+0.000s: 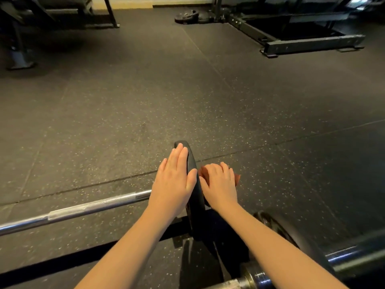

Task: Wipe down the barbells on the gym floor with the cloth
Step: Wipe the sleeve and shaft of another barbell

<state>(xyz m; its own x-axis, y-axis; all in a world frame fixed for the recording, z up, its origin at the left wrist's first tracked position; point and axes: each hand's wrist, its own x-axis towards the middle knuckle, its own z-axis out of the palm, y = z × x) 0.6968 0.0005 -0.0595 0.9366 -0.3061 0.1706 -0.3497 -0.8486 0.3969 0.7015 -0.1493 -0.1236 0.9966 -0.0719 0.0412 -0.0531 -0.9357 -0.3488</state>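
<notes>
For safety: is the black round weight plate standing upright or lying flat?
Upright: the black round weight plate stands on edge, left hand flat against its side.

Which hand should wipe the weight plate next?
Right. The right hand holds the cloth against the plate, ready to wipe; the left hand lies flat on the plate's other face, bare, steadying it.

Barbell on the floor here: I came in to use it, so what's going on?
A person is wiping it down. Their left hand lies flat against one face of the black plate, while the right hand holds a reddish cloth against the other face. The steel bar runs off to the left along the rubber floor. A second barbell lies nearer, at the lower right.
</notes>
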